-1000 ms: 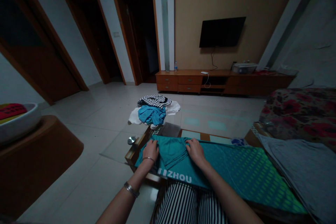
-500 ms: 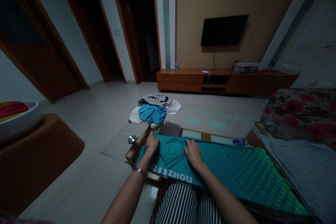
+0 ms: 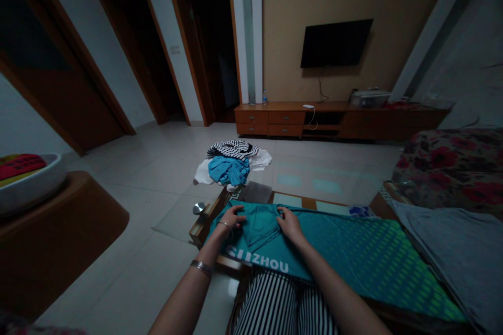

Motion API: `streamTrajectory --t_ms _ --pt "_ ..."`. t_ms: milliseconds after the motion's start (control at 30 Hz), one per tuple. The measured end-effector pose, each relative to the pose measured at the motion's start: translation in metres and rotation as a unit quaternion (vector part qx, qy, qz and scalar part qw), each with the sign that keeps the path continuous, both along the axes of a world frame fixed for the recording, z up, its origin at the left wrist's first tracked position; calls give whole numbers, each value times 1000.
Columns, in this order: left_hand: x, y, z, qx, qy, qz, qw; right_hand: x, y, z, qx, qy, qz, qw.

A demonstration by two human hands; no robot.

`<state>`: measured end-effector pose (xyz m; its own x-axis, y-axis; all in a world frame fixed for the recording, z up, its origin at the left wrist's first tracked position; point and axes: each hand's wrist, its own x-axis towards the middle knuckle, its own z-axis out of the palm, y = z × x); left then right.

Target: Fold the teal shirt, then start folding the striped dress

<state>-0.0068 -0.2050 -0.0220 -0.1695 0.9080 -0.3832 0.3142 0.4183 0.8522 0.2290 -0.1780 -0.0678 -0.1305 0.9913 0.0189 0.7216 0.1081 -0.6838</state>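
A teal T-shirt point(image 3: 334, 251) lies flat across the low table, with white "SUZHOU" lettering near my lap and a green dotted pattern to the right. At its left end, one part is folded over into a pointed flap point(image 3: 259, 227). My left hand point(image 3: 232, 218) rests over the left side of this flap, fingers bent and apart. On the flap's right side, my right hand point(image 3: 290, 224) has curled fingers pinching the cloth, although the fingertips are partly hidden.
A clothes pile point(image 3: 230, 167) sits beyond the table's far left corner, near a round metal knob point(image 3: 198, 208). Grey cloth point(image 3: 451, 251) lies to the right. A white basin point(image 3: 35, 183) stands on a brown surface at left. A TV cabinet point(image 3: 291, 120) lines the far wall.
My left hand has moved from the shirt's far left edge slightly right and nearer, its fingers now turned toward the flap. My right hand has barely moved.
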Motion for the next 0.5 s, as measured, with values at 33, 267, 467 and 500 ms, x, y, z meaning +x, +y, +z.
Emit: streamTrajectory --t_ms 33,267,467,500 --pt "2 -4 2 -6 -17 -11 1000 0 1 0 0 3 -1 1000" --pt "16 -29 9 -45 -89 -77 992 1 -1 3 -1 17 -5 1000" --pt "23 -38 5 -25 -106 -59 992 1 0 6 -4 27 1 1000" --pt "23 -40 4 -20 -109 -57 992 2 0 6 -5 28 3 1000"
